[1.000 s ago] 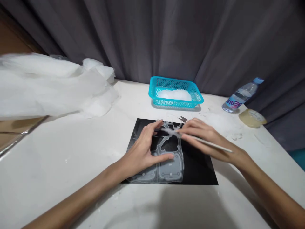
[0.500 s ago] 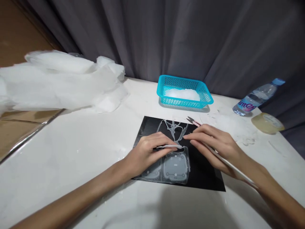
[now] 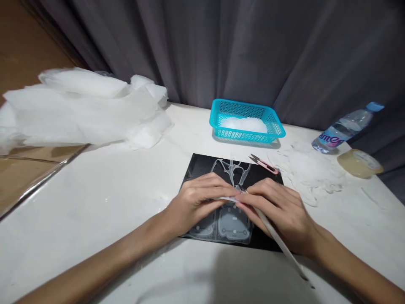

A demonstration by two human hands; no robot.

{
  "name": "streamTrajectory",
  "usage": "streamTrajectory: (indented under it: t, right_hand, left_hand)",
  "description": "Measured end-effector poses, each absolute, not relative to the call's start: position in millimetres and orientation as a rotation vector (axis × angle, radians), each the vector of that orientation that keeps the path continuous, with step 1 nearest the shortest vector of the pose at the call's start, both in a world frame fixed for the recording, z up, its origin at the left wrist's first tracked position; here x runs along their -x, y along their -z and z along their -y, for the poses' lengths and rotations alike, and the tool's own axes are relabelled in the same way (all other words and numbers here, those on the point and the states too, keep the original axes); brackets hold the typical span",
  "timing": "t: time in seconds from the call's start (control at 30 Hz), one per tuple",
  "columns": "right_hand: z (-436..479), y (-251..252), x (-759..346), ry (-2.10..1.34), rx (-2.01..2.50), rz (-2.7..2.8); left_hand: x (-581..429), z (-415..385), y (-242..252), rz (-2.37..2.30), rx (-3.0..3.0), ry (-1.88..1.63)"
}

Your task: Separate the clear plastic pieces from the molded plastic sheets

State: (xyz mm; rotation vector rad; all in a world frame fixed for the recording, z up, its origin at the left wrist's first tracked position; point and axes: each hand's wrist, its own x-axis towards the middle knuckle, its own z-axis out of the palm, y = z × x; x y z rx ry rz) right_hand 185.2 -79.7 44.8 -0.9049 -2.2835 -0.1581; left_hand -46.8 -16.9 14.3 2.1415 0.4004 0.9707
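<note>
My left hand (image 3: pixel 205 196) is closed, pinching a thin translucent white plastic piece (image 3: pixel 228 199) on edge between thumb and fingers. Fingertips of my right hand (image 3: pixel 278 207) meet that piece at its right end. A long slim white tool (image 3: pixel 281 245) lies in my right hand and slants down toward the front, with a dark lower end; its exact kind is unclear. Below both hands, a clear molded sheet with rounded grey panels (image 3: pixel 234 223) lies on a black mat (image 3: pixel 198 166). Branching translucent strips (image 3: pixel 232 169) lie at the mat's far edge. My fingers hide part of the pinched piece.
Pink-handled thread snips (image 3: pixel 265 164) lie at the mat's far right corner. Behind is a turquoise basket (image 3: pixel 248 137) with white material. A water bottle (image 3: pixel 343 128), tape roll (image 3: pixel 359 164) and white scraps (image 3: pixel 311 169) are at right. White plastic bags (image 3: pixel 79 109) are heaped left.
My right hand has moved left and closed in on the piece in my left hand. The white tool has swung so its lower end points toward the front. The snips' handle is now uncovered.
</note>
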Motion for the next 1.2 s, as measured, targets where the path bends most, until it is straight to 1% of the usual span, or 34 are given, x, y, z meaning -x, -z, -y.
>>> streamTrajectory:
  t: [0.27,0.47,0.8,0.9,1.1,1.2]
  right_hand:
    - [81,-44,-184,0.186,0.914,2.265]
    - [83,-41,-187,0.338,0.855,2.315]
    - [82,-41,-191,0.400,0.793,2.342]
    - [74,-34,-194,0.294,0.852,2.251]
    - [61,-7,-199,-0.244,0.957,2.124]
    - [63,-2,-194,-0.316,0.926,2.077]
  left_hand:
    - [48,18,-18,-0.348,-2.215,-0.991]
    - [46,15,-17,-0.288,-2.269,-1.070]
    - [47,18,-15,-0.342,-2.174,-1.021]
    - [46,19,-17,-0.394,-2.126,-0.994]
    - [43,21,-22,-0.586,-2.067,-0.969]
    - [41,23,-25,-0.608,-2.038,-0.974]
